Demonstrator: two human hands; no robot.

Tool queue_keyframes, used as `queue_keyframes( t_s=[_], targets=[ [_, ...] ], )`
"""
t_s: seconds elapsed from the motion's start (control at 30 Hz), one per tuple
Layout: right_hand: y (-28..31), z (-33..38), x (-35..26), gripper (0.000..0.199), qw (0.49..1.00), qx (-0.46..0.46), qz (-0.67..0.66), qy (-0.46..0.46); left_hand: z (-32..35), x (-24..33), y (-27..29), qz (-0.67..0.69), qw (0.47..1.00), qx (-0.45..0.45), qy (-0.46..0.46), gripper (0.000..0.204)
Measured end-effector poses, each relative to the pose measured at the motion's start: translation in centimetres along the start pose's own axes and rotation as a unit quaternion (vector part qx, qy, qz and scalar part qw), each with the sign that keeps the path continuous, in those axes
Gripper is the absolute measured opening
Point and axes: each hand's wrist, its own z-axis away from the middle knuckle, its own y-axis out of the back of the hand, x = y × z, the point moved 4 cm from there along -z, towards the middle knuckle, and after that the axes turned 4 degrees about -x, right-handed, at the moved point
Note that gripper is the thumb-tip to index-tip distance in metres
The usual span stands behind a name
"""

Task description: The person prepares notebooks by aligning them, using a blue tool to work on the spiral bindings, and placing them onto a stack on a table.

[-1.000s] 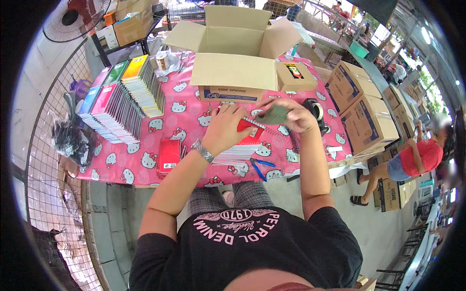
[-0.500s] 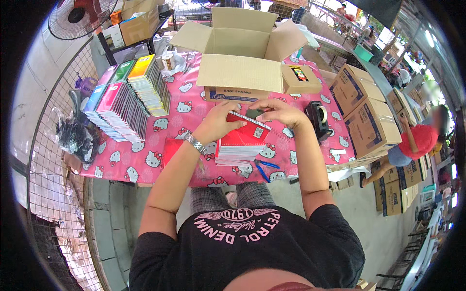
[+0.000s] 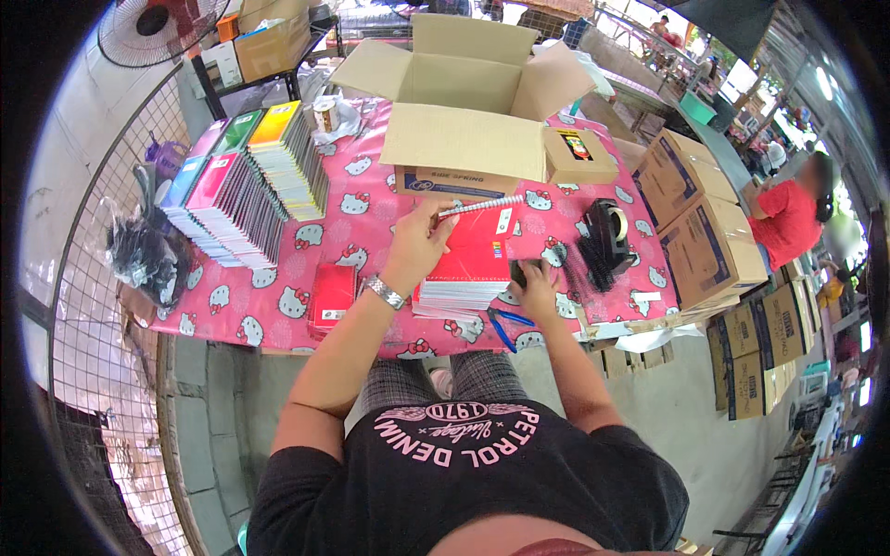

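Observation:
My left hand, a watch on its wrist, pinches a red spiral notebook by its left end. White coil binding runs along the notebook's far edge, tilted up to the right. Beneath it is a stack of red notebooks with white page edges toward me. To the right of the stack, my right hand is low over the table, fingers closed around a small dark green piece, partly hidden. Blue-handled pliers lie just in front of the stack.
Left are tall piles of coloured spiral notebooks and red notebooks. An open carton stands at the back. A black tape dispenser is on the right, near stacked cartons. Another person in red is beyond.
My right hand has moved from the coil binding down to the stack's right side, taking the dark green piece along. My left hand keeps the notebook, whose bound edge has swung up at the right.

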Motion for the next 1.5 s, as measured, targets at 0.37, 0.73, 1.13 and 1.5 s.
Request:
queue_keyframes(
  t_s=[0.37,0.73,1.13,1.5],
  targets=[
    [3.9,7.1,-1.0,0.041,0.959,0.148,-0.24,-0.017,0.6,1.3,-0.9,-0.127,0.99,0.017,-0.065,0.025],
    [17.8,2.7,-15.1,0.047,0.938,0.193,-0.216,0.193,0.7,-0.2,-1.3,-0.041,0.999,-0.002,-0.001,0.017],
    [14.6,1.9,-13.3,0.034,0.752,-0.153,-0.641,0.017,2.9,3.3,0.3,-0.228,0.944,0.103,-0.214,0.021],
    [0.1,6.5,-1.5,0.032,0.994,0.004,-0.1,0.032,16.6,-10.8,17.2,-0.286,0.892,0.296,0.185,0.031]
  ],
)
